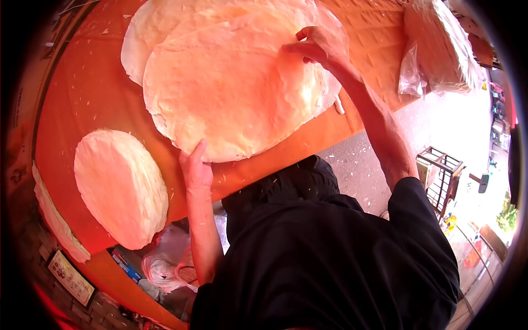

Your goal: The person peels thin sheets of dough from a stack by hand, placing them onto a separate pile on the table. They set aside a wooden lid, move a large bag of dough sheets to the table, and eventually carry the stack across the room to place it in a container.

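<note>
Left hand [197,169] at near rim of round sheet [214,99], right hand [322,47] above, grips unclear; looks floppy, tearable; support rim.

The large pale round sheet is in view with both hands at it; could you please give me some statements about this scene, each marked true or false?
1. The left hand is at the near edge of the large pale sheet. True.
2. The right hand is inside the plastic bag. False: it is over the large pale sheet.
3. The smaller oval stack lies left of that sheet. True.
4. The table covering is blue. False: it is orange.
</note>
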The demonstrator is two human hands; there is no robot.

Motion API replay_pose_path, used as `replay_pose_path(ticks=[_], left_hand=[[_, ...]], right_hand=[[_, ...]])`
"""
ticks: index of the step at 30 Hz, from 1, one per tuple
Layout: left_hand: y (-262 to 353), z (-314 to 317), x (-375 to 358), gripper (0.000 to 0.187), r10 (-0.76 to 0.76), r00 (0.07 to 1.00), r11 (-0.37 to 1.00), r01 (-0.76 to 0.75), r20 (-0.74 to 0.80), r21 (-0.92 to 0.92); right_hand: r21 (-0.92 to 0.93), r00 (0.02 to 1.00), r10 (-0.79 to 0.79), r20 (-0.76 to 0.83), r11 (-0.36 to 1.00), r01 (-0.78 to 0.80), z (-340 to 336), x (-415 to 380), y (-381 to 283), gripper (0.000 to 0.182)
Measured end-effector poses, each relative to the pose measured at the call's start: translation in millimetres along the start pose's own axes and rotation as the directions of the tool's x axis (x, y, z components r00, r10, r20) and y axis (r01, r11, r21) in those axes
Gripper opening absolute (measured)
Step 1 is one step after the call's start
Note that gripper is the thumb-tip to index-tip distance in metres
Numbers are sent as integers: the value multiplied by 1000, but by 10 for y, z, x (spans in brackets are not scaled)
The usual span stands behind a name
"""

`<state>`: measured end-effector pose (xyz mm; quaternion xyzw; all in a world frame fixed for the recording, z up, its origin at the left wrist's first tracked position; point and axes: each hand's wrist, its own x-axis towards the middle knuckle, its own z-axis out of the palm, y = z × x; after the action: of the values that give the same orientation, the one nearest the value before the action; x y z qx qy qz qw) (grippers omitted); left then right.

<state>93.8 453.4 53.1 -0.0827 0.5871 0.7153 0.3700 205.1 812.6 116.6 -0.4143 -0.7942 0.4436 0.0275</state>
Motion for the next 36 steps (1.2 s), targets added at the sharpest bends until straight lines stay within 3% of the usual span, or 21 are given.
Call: replay_pose_path(ticks=[1, 4, 7, 10, 14, 17, 21, 23, 25, 27, 29, 31, 32, 35, 36], left_hand=[[16, 17, -11, 55, -1, 1000, 1000, 1, -1, -7], [21, 4, -17, 56, -34, 999, 999, 34, 0, -11], [7, -18, 6, 58, -24, 1000, 1000, 24, -7, -2], [19, -5, -17, 58, -44, 999, 999, 43, -6, -9], [42, 73, -30, 42, 21, 999, 999, -22, -29, -32], [43, 4, -31, 58, -39, 999, 999, 40, 12, -11], [80, 77, -58, 44, -22, 1000, 999, 22, 15, -48], [81, 52, -36, 46, -34, 999, 996, 37, 31, -82], [65, 16, -33, 48, -37, 996, 997, 42, 78, -66], [42, -9, -37, 49, -41, 995, 998, 46, 93, -52], [45, 10, -14, 48, -36, 995, 998, 40, 93, -42], [60, 24, -10, 47, -44, 996, 998, 46, 74, -39], [59, 16, -29, 47, -54, 997, 998, 57, 61, -34], [55, 24, -23, 47, -47, 997, 998, 50, 69, -40], [45, 4, -28, 47, -43, 997, 998, 46, 66, -34]], right_hand=[[8, 999, -31, -25, 999, 31, 13, 15, 24, 37], [-207, 967, -238, -96, 955, 214, 22, 99, 13, 36], [-82, 994, -100, -32, 992, 98, 11, 111, -15, 36], [-98, 981, 131, 142, 988, -118, -108, -82, -410, 44], [33, 989, -145, 25, 989, 144, 56, 37, -56, 33], [132, 981, -195, 10, 972, 192, 104, -17, -201, 30], [158, 968, -242, -67, 955, 250, -52, -218, -438, 32], [-39, 953, -273, -131, 962, 270, -7, -73, -139, 32], [-231, 986, -148, -77, 965, 126, 25, -40, 56, 31], [-298, 935, -292, -203, 928, 225, 132, -13, 171, 31], [-487, 793, -512, -332, 812, 321, 177, 36, 209, 29], [-556, 795, -539, -279, 765, 324, 105, -42, 84, 29], [-587, 801, -544, -249, 743, 322, 67, -121, -25, 29], [-301, 958, -250, -143, 933, 199, -16, -209, -281, 32], [-288, 972, -205, -110, 943, 167, -46, -145, -200, 35]])
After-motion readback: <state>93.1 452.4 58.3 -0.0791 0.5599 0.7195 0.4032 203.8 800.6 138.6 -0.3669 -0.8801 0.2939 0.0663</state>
